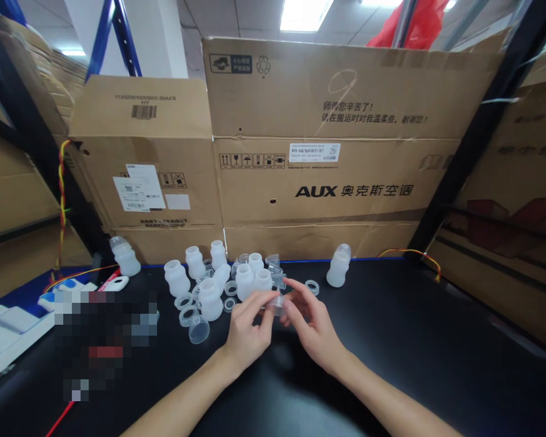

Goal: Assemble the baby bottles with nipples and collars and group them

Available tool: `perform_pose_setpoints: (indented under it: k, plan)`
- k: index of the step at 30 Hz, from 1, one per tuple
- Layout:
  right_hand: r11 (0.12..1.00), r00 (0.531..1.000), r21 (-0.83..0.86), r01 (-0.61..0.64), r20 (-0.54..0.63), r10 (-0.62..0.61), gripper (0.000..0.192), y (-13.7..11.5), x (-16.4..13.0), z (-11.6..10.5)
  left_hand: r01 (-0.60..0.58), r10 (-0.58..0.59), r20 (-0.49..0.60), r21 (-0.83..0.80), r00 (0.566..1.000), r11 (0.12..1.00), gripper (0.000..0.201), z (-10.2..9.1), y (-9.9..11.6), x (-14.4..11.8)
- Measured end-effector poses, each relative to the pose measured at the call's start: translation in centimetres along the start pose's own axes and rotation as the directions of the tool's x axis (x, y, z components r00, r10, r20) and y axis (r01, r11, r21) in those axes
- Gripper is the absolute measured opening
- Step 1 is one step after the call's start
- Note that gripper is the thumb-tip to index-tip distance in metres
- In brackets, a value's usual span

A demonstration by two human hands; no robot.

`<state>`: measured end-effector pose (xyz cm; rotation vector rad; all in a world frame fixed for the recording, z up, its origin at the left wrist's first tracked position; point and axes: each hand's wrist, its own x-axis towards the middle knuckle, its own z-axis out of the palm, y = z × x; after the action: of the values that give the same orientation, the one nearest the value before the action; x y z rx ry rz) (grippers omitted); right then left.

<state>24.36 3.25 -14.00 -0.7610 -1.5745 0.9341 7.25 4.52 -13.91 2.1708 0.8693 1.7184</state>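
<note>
Big brown cardboard boxes (327, 152) stand in a row at the far side, like a wall. The biggest one has "AUX" printed on it. A smaller box (145, 158) with white labels stands to its left.

In front of them is a black table (437, 352). It fills the whole near part of the view.

At the left edge of the table lie some white and blue things (13, 321). Beside them is a blurred patch, and I cannot tell what is in it.

In the middle of the table, just past the hands, stands a bunch of small white plastic bottles (209, 279). They are close together and upright. Clear rings (230, 288) and a clear cap (199, 331) lie among them on the table. One bottle with a clear cap (124, 255) stands apart at the far left. Another capped bottle (338, 266) stands alone at the far right.

The left hand (246, 331) and the right hand (312, 325) meet in the middle, above the table and just near the bunch of bottles. Together they hold a small clear plastic piece (277, 301). The fingertips of both hands pinch it from each side. The fingers are curled in close, not spread wide. The piece is between the two hands and is off the table.
</note>
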Motion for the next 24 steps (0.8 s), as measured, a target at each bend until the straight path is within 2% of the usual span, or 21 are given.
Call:
perform_pose_setpoints:
  k: [2,4,7,9,12,14,16,18,19,24]
  plan:
    - [0.995,1.000,0.098,-0.029,0.009,0.029,0.051,0.2,0.0,0.1,-0.048,0.047,0.025,0.021,0.999,0.999,0.025,0.0,-0.3,-0.1]
    - [0.990,0.999,0.139,-0.030,0.026,0.026,0.053,0.3,0.1,0.2,-0.017,0.016,0.011,0.029,1.000,0.999,0.029,0.1,-0.7,-0.3]
    - [0.993,0.999,0.114,-0.013,0.041,0.008,0.056,0.3,0.0,0.3,0.116,-0.115,-0.035,0.004,0.993,0.993,0.036,0.3,-1.2,-0.5]
    - [0.996,0.999,0.089,-0.003,0.041,0.000,0.057,0.1,0.0,0.5,0.211,-0.211,-0.062,-0.001,0.976,0.977,0.031,0.4,-1.2,-0.4]
    - [0.998,0.999,0.061,0.031,0.003,-0.032,0.059,-0.2,0.1,0.5,0.335,-0.335,-0.015,-0.009,0.942,0.942,0.026,0.6,-1.1,-0.3]
    - [0.997,0.997,0.038,0.073,-0.030,-0.072,0.059,-0.2,0.2,0.4,0.407,-0.405,0.059,-0.009,0.912,0.914,0.039,0.6,-1.1,-0.3]
    - [0.994,0.993,0.006,0.106,-0.050,-0.106,0.059,-0.1,0.3,0.4,0.455,-0.455,0.099,0.026,0.885,0.890,0.063,0.6,-1.1,-0.4]
    - [0.991,0.989,-0.039,0.130,-0.059,-0.132,0.058,0.1,0.4,0.3,0.467,-0.476,0.114,0.092,0.872,0.879,0.080,0.5,-1.2,-0.4]
    - [0.988,0.987,-0.065,0.141,-0.062,-0.145,0.058,0.2,0.4,0.3,0.463,-0.478,0.125,0.129,0.870,0.877,0.082,0.4,-1.2,-0.4]
    - [0.959,0.968,-0.205,0.194,-0.118,-0.221,0.056,0.7,0.6,-0.1,0.420,-0.458,0.144,0.230,0.877,0.878,0.067,0.0,-1.4,0.0]
